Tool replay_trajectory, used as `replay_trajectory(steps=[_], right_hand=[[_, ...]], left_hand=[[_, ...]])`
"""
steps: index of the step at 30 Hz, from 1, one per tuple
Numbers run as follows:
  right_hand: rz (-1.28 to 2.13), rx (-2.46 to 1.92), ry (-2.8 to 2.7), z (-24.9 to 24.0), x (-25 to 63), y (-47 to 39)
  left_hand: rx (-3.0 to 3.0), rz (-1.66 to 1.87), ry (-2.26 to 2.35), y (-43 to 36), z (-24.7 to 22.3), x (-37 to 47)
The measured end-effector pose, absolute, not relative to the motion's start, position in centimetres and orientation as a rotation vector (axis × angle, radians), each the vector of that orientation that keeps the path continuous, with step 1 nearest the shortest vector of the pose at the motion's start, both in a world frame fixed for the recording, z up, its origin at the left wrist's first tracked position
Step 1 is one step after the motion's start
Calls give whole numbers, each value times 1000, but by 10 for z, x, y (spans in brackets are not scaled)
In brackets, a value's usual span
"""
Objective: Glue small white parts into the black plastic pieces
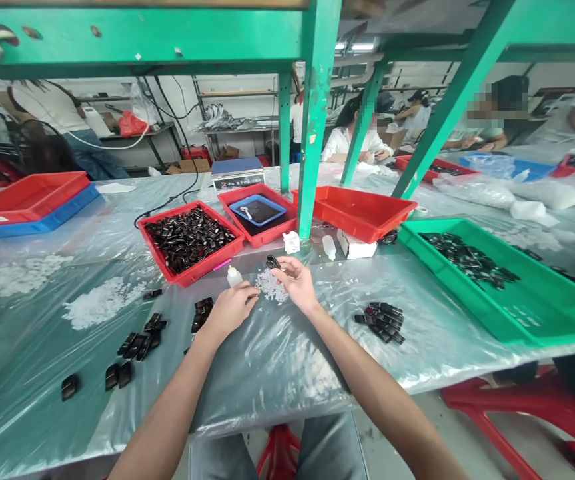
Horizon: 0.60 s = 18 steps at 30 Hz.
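My right hand holds a small black part between its fingertips, just above a little heap of tiny white pieces on the plastic-covered table. My left hand rests beside that heap, fingers pinched together at its left edge; what it pinches is too small to tell. A small white squeeze bottle stands just beyond my left hand. Black parts lie left of my left hand, and a neat cluster of them lies to the right of my right forearm.
A red tray full of black parts stands ahead, a red tray holding a blue dish behind it, a green tray at right. Green frame posts rise from the table. White pieces lie left. Other people work at the far side.
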State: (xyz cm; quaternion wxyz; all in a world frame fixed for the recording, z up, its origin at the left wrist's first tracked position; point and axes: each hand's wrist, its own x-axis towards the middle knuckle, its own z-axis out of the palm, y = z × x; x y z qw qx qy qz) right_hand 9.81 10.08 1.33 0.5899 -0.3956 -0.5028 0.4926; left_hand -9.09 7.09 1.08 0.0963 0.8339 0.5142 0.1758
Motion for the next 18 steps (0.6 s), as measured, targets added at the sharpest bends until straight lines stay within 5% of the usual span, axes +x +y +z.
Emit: replay_trajectory(steps=[8,18], right_hand=[[1200,-905,-1279,15,95,96],[1208,-879,-1400,15,96,92]], left_hand=[[2455,472,1606,72,3,-83],[1749,1320,1205,75,24,-95]])
